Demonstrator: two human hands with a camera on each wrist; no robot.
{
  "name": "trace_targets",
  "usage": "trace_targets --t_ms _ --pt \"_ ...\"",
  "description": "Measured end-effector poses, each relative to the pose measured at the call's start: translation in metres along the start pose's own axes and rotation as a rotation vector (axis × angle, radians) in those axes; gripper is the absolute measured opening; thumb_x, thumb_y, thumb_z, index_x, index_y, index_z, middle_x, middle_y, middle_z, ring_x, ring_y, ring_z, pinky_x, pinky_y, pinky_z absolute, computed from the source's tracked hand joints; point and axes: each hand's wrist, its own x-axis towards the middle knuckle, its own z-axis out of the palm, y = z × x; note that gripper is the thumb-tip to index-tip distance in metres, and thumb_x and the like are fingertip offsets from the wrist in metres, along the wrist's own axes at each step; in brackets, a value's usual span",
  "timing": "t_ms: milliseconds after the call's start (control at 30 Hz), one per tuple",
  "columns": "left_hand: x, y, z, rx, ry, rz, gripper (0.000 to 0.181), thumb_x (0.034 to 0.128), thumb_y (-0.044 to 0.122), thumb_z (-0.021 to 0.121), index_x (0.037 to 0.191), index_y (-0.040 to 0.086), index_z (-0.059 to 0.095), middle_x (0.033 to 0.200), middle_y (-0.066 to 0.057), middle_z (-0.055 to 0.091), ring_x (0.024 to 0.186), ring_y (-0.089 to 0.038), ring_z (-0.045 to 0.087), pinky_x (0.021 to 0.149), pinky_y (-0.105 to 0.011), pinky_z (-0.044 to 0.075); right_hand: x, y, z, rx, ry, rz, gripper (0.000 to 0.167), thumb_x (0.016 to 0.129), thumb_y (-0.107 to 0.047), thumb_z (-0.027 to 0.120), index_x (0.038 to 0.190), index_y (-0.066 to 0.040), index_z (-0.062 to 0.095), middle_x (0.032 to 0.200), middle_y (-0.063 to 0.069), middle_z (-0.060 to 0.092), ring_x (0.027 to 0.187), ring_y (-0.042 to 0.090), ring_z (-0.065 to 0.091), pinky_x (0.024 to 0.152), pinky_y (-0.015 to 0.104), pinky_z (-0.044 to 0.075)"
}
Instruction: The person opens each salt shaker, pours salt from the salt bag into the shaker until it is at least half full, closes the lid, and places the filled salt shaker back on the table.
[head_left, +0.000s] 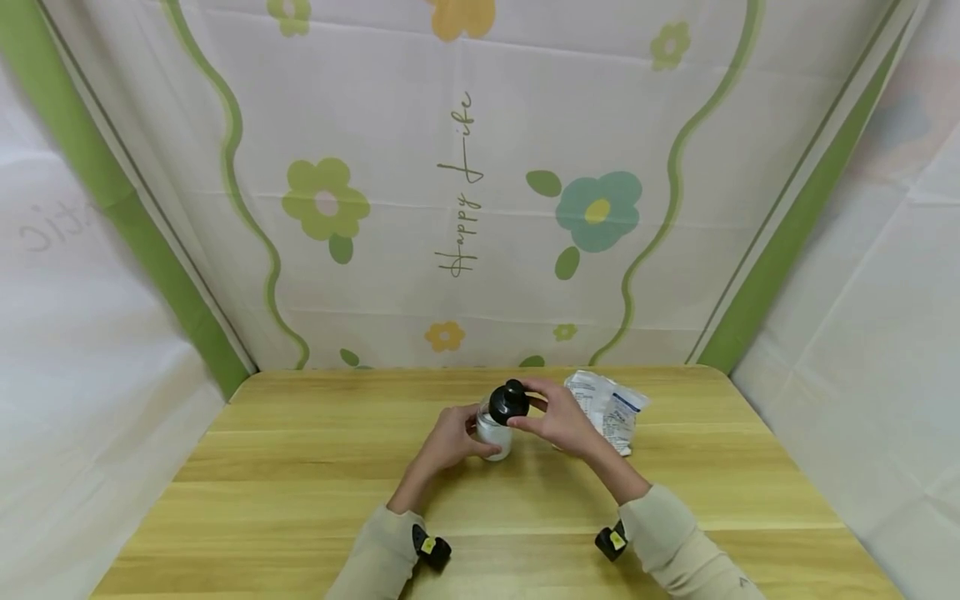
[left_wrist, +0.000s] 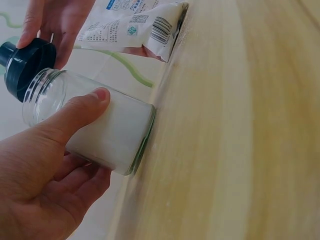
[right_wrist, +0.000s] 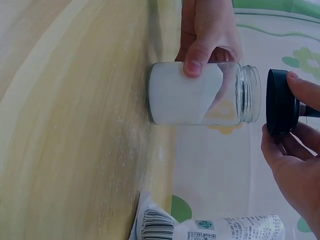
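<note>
A clear glass jar (right_wrist: 185, 95) with a threaded neck stands on the table, partly filled with white powder that slopes up one side. My left hand (head_left: 455, 437) grips its body, thumb on the near side and fingers round the back. My right hand (head_left: 555, 414) pinches a black lid (head_left: 508, 403) with a knob-like spout on top. In the right wrist view the lid (right_wrist: 281, 101) is just above the jar's mouth, with a small gap between them. Nothing else is in either hand.
A white printed packet (head_left: 606, 408) lies on the wooden table (head_left: 300, 483) beyond my right hand. White specks of powder (right_wrist: 122, 145) dot the wood near the jar. Patterned cloth walls (head_left: 465, 208) enclose the table at the back and sides.
</note>
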Motion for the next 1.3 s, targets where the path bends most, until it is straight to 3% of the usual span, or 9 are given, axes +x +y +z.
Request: trace_targets --t_ms 200,300,433,600,833,1300 --pt "0.0 -0.002 0.001 0.003 0.0 0.005 0.045 0.0737 0.026 0.09 0.111 0.009 0.07 0.105 -0.005 0.074 0.093 -0.015 0.069 0.079 -0.027 0.056 0.002 -0.001 0.002 -0.013 -0.013 -0.025 0.052 0.085 -0.013 0.08 0.132 -0.002 0.061 0.132 0.016 0.062 0.122 0.033 0.061 0.106 0.041 0.048" --pt "0.001 -0.002 0.0 -0.001 0.001 0.013 0.045 0.0738 0.025 0.09 0.112 0.009 0.07 0.106 -0.006 0.074 0.095 -0.016 0.069 0.081 -0.028 0.057 0.002 -0.017 0.002 -0.009 -0.021 -0.023 0.05 0.086 -0.007 0.078 0.132 0.002 0.06 0.133 0.02 0.061 0.123 0.036 0.06 0.106 0.044 0.048" --pt "0.001 -0.002 0.0 -0.004 -0.004 0.014 0.045 0.0739 0.024 0.09 0.112 0.01 0.07 0.106 -0.005 0.074 0.096 -0.017 0.069 0.082 -0.029 0.058 0.004 -0.02 0.004 -0.01 -0.024 -0.01 0.051 0.084 0.002 0.076 0.131 0.009 0.058 0.133 0.025 0.06 0.123 0.041 0.059 0.106 0.05 0.047" --pt "0.001 -0.003 0.0 -0.004 -0.009 0.008 0.046 0.0739 0.024 0.09 0.113 0.01 0.07 0.107 -0.005 0.074 0.097 -0.017 0.07 0.084 -0.03 0.058 0.012 0.001 0.008 -0.018 -0.019 -0.031 0.051 0.084 -0.002 0.078 0.131 0.005 0.06 0.132 0.023 0.061 0.122 0.039 0.06 0.105 0.047 0.048" --pt "0.002 -0.003 0.0 -0.018 -0.007 0.017 0.049 0.074 0.024 0.09 0.115 0.008 0.069 0.109 -0.007 0.074 0.1 -0.019 0.07 0.085 -0.032 0.059 0.015 0.0 0.008 -0.033 -0.043 -0.047 0.05 0.086 -0.012 0.078 0.131 0.001 0.061 0.133 0.018 0.061 0.124 0.037 0.059 0.105 0.044 0.048" --pt "0.002 -0.003 0.0 -0.023 -0.011 0.001 0.048 0.0738 0.022 0.09 0.116 0.008 0.07 0.109 -0.006 0.074 0.099 -0.019 0.07 0.085 -0.031 0.058 0.017 0.002 0.009 -0.032 -0.092 -0.035 0.047 0.087 -0.01 0.076 0.131 -0.002 0.062 0.133 0.017 0.061 0.127 0.036 0.056 0.108 0.047 0.046"
